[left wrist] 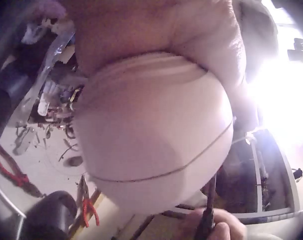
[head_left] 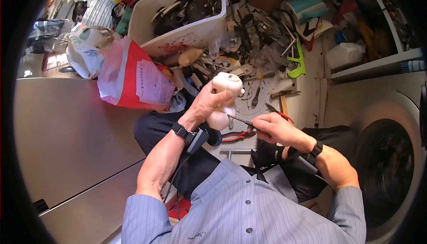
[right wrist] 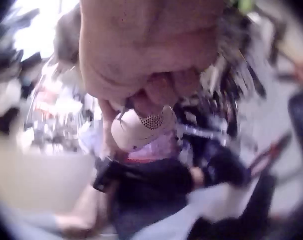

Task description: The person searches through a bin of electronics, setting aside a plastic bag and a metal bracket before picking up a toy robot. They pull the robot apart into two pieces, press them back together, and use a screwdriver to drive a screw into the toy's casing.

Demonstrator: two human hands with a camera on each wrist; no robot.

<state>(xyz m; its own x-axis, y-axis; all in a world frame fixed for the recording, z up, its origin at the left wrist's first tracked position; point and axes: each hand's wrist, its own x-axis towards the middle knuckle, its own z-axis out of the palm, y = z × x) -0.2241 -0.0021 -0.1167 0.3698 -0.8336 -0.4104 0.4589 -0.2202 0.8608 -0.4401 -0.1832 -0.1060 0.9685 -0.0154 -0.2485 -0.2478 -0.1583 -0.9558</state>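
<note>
A white rounded device (head_left: 227, 84) with two bulging ends is gripped around its middle by my left hand (head_left: 207, 104). In the left wrist view the nearer bulge of the device (left wrist: 156, 135) fills the centre, crossed by a thin seam line. My right hand (head_left: 282, 130) pinches a dark screwdriver (head_left: 241, 120), its thin shaft reaching the lower bulge. The right wrist view shows a patch of small holes on the device (right wrist: 141, 131), partly hidden behind my right hand (right wrist: 151, 60). Whether the tip sits in a screw, I cannot tell.
Red-handled pliers (head_left: 239, 135), a hammer (head_left: 285, 93) and another red-handled tool (head_left: 280, 113) lie on the floor. Beyond are heaped parts, a white bin (head_left: 178, 39) and a red-and-white bag (head_left: 133, 77). A front-loading machine (head_left: 384, 168) stands at the right.
</note>
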